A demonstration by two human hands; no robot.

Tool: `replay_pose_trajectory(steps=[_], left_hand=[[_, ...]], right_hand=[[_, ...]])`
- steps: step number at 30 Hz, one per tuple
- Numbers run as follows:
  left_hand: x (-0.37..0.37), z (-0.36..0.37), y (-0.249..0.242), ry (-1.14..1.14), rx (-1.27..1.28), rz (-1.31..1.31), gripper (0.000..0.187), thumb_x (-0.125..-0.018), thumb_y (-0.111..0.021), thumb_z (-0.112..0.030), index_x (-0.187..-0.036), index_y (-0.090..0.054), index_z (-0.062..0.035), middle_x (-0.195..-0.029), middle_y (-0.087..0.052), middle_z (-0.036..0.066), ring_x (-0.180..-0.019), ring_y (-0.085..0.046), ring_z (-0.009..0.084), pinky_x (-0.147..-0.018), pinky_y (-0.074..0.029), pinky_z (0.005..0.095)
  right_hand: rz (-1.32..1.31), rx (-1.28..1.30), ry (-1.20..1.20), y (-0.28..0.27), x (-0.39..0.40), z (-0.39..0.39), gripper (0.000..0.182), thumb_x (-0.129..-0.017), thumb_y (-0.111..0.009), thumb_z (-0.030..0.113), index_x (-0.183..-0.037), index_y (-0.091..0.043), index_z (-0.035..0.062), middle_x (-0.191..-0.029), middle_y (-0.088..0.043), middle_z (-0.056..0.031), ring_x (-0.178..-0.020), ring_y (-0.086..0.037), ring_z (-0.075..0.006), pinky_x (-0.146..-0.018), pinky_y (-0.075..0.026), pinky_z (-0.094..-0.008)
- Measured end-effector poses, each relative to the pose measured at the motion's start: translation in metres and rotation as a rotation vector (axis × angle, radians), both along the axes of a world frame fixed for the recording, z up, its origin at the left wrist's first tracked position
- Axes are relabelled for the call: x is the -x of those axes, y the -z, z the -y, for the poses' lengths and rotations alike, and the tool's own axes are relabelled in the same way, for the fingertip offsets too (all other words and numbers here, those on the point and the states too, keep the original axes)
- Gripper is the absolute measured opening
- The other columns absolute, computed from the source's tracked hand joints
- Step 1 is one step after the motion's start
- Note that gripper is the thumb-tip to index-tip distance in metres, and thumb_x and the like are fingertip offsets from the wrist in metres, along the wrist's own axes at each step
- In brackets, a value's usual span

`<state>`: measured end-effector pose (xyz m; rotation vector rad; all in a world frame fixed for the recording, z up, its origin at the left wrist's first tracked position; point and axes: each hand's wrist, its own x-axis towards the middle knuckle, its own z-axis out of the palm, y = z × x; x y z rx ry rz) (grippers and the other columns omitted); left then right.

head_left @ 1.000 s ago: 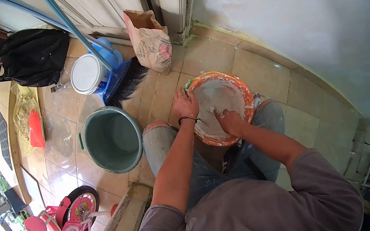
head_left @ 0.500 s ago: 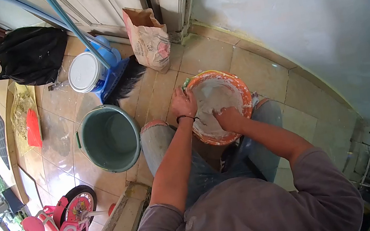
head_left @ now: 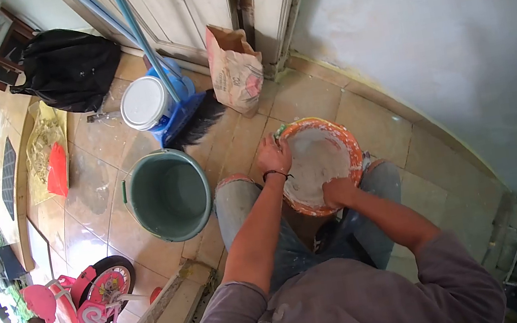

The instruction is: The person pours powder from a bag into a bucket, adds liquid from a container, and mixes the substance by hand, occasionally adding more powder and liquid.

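Observation:
An orange basin (head_left: 356, 146), its rim smeared white, stands between my knees with wet grey plaster-like paste (head_left: 317, 159) inside. My left hand (head_left: 273, 154) is closed over the basin's left rim, a dark band round its wrist. Close by its fingertips, something small and green (head_left: 280, 130) shows on the rim. My right hand (head_left: 340, 193) reaches into the near right part of the basin, knuckles up, against the paste. Its fingers are mostly hidden below the hand, so whether they grip anything does not show.
A green-grey bucket (head_left: 170, 199) stands left of my knee. Farther back are an open paper bag (head_left: 236, 73), a blue broom (head_left: 187, 115), a white-lidded pail (head_left: 145, 103) and a black bag (head_left: 71, 69). A pink bicycle (head_left: 86, 310) is at lower left; a wall (head_left: 427, 33) rises on the right.
My right hand has drawn from the middle of the paste toward the basin's near right side. My left hand stays on the rim. The whole view has shifted slightly.

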<state>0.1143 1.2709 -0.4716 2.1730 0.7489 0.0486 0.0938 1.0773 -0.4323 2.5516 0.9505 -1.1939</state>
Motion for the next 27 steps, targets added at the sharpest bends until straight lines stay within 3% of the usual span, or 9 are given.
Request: replay_pose_trajectory(steps=[4, 10, 13, 14, 16, 19, 20, 22, 27], left_hand=[[-0.006, 0.0, 0.007, 0.014, 0.007, 0.033, 0.043, -0.084, -0.051, -0.033, -0.114, -0.053, -0.002, -0.107, -0.056, 0.022, -0.098, -0.056, 0.0391, -0.082, -0.047, 0.0456], [-0.022, -0.01, 0.021, 0.087, 0.059, -0.043, 0.043, -0.082, -0.05, -0.031, -0.11, -0.055, 0.0012, -0.109, -0.055, 0.028, -0.102, -0.054, 0.0408, -0.087, -0.045, 0.0453], [-0.023, -0.012, 0.019, 0.094, 0.112, -0.08, 0.044, -0.082, -0.05, -0.032, -0.109, -0.055, 0.0025, -0.108, -0.056, 0.029, -0.101, -0.055, 0.0419, -0.088, -0.045, 0.0454], [-0.025, -0.013, 0.014, 0.111, 0.127, -0.102, 0.045, -0.081, -0.051, -0.034, -0.107, -0.056, 0.0027, -0.106, -0.057, 0.03, -0.101, -0.056, 0.0423, -0.088, -0.045, 0.0449], [-0.024, -0.015, 0.008, 0.132, 0.14, -0.122, 0.047, -0.08, -0.053, -0.036, -0.105, -0.058, 0.0029, -0.104, -0.059, 0.031, -0.1, -0.056, 0.0427, -0.088, -0.044, 0.0445], [-0.027, -0.021, 0.002, 0.204, 0.12, -0.16, 0.041, -0.083, -0.051, -0.031, -0.106, -0.056, 0.0016, -0.103, -0.059, 0.03, -0.099, -0.058, 0.0423, -0.087, -0.046, 0.0453], [-0.026, -0.022, -0.011, 0.218, 0.141, -0.198, 0.04, -0.083, -0.052, -0.03, -0.107, -0.056, 0.0017, -0.105, -0.059, 0.03, -0.101, -0.057, 0.0418, -0.087, -0.046, 0.0448], [-0.025, -0.021, -0.016, 0.238, 0.159, -0.237, 0.04, -0.083, -0.053, -0.03, -0.108, -0.056, 0.0018, -0.106, -0.059, 0.03, -0.102, -0.057, 0.0414, -0.088, -0.046, 0.0443], [-0.027, -0.018, 0.011, 0.204, 0.089, -0.186, 0.038, -0.083, -0.054, -0.025, -0.11, -0.055, 0.0018, -0.107, -0.059, 0.028, -0.102, -0.057, 0.0411, -0.088, -0.045, 0.0447]], right_hand=[[-0.208, -0.001, 0.183, 0.01, -0.017, -0.031, 0.035, -0.079, -0.048, 0.021, -0.101, -0.065, 0.0003, -0.104, -0.063, -0.0243, -0.101, -0.061, -0.0382, -0.086, -0.048, -0.0456], [-0.136, -0.166, 0.415, 0.024, -0.005, -0.033, 0.035, -0.079, -0.05, 0.025, -0.101, -0.066, 0.0028, -0.103, -0.064, -0.0225, -0.098, -0.061, -0.0383, -0.085, -0.047, -0.045], [-0.191, -0.16, 0.205, 0.031, 0.014, -0.009, 0.035, -0.083, -0.048, 0.03, -0.1, -0.064, 0.0046, -0.1, -0.064, -0.0214, -0.093, -0.061, -0.0394, -0.083, -0.047, -0.0463], [-0.19, -0.16, 0.208, 0.045, 0.004, 0.004, 0.035, -0.083, -0.048, 0.03, -0.1, -0.064, 0.0046, -0.1, -0.064, -0.0214, -0.093, -0.061, -0.0394, -0.083, -0.047, -0.0463], [-0.348, -0.275, -0.068, 0.094, -0.029, 0.028, 0.035, -0.082, -0.049, 0.03, -0.099, -0.065, 0.0043, -0.101, -0.063, -0.0219, -0.093, -0.061, -0.0386, -0.082, -0.047, -0.0465], [-0.184, -0.184, -0.029, 0.018, -0.058, -0.004, 0.036, -0.076, -0.052, 0.026, -0.096, -0.067, 0.0, -0.099, -0.064, -0.0234, -0.096, -0.061, -0.0388, -0.083, -0.047, -0.0443], [-0.188, -0.188, -0.026, 0.021, -0.052, -0.01, 0.036, -0.076, -0.052, 0.026, -0.096, -0.067, 0.0, -0.099, -0.064, -0.0234, -0.096, -0.061, -0.0388, -0.083, -0.047, -0.0443], [-0.193, -0.328, 0.32, 0.029, -0.039, -0.018, 0.036, -0.077, -0.052, 0.026, -0.097, -0.067, 0.0007, -0.099, -0.064, -0.0241, -0.093, -0.062, -0.0386, -0.083, -0.047, -0.0443], [-0.276, -0.219, 0.124, 0.04, -0.012, 0.01, 0.033, -0.079, -0.051, 0.026, -0.094, -0.067, 0.0007, -0.091, -0.064, -0.0246, -0.087, -0.062, -0.0404, -0.078, -0.048, -0.0456]])
